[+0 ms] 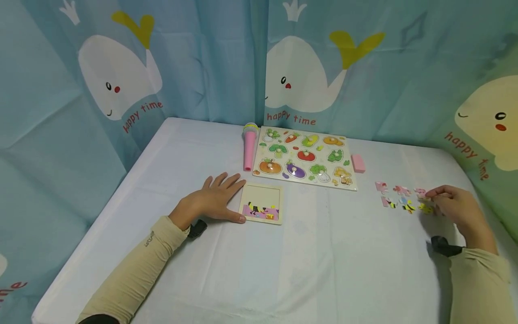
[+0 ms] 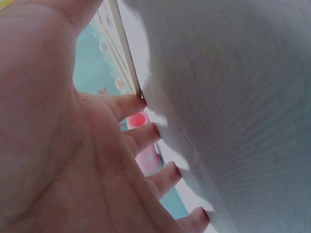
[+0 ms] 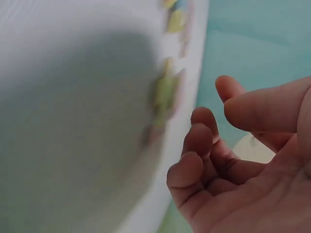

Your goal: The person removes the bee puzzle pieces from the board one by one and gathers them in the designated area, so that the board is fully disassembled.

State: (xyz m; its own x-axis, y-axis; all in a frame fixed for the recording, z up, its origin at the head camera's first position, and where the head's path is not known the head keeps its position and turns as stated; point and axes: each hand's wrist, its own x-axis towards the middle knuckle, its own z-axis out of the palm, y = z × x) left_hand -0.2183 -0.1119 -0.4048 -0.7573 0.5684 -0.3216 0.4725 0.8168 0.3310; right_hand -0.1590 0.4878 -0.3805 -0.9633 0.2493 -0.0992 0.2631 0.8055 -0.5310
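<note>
A small square wooden puzzle tray (image 1: 263,194) lies on the table with a strip of pink, yellow and black pieces (image 1: 259,212) along its near side. Spread fingers of my left hand (image 1: 212,200) rest on the table, with thumb and index finger at the tray's left edge. On the right lie loose jigsaw pieces (image 1: 402,191) in two short rows, pink ones behind, and bee-patterned (image 1: 408,207) and yellow ones in front. My right hand (image 1: 461,211) hovers over the right end of these rows, fingers loosely bent. Nothing shows between thumb and fingers in the right wrist view (image 3: 243,160).
Behind the tray lies a vegetable peg board (image 1: 305,155), with a pink toy microphone (image 1: 250,148) along its left side. A pink block (image 1: 358,163) sits at the board's right edge. A blue whale-print curtain (image 1: 226,63) borders the white table (image 1: 307,270).
</note>
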